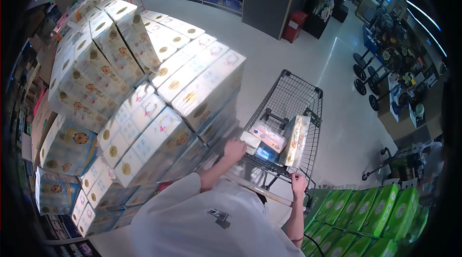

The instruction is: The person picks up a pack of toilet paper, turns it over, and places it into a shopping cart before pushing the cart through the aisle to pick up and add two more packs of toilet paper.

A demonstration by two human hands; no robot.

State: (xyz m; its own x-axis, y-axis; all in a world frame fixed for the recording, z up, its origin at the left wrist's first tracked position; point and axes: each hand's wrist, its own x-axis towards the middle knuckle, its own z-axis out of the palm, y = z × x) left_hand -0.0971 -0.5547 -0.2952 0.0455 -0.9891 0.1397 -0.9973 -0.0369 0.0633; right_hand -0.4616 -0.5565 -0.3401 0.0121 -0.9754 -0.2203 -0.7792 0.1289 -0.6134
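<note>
A wire shopping cart [284,108] stands in front of me. Inside it lie a pink and white package [268,136], a blue package [266,153], a small white package [250,142] and a tall white and gold package [297,140] along the right side. My left hand [235,149] is closed at the cart's near left corner, beside the small white package; what its fingers hold is hard to make out. At the near right, my right hand [298,184] is closed on the cart's handle.
White tissue packs [168,122] are stacked high on the left. Green packs [380,209] stand at the lower right. A red bin [294,27] is by the pillar [267,2]. Fans [373,74] line the right side, and another cart [404,165] stands at the right.
</note>
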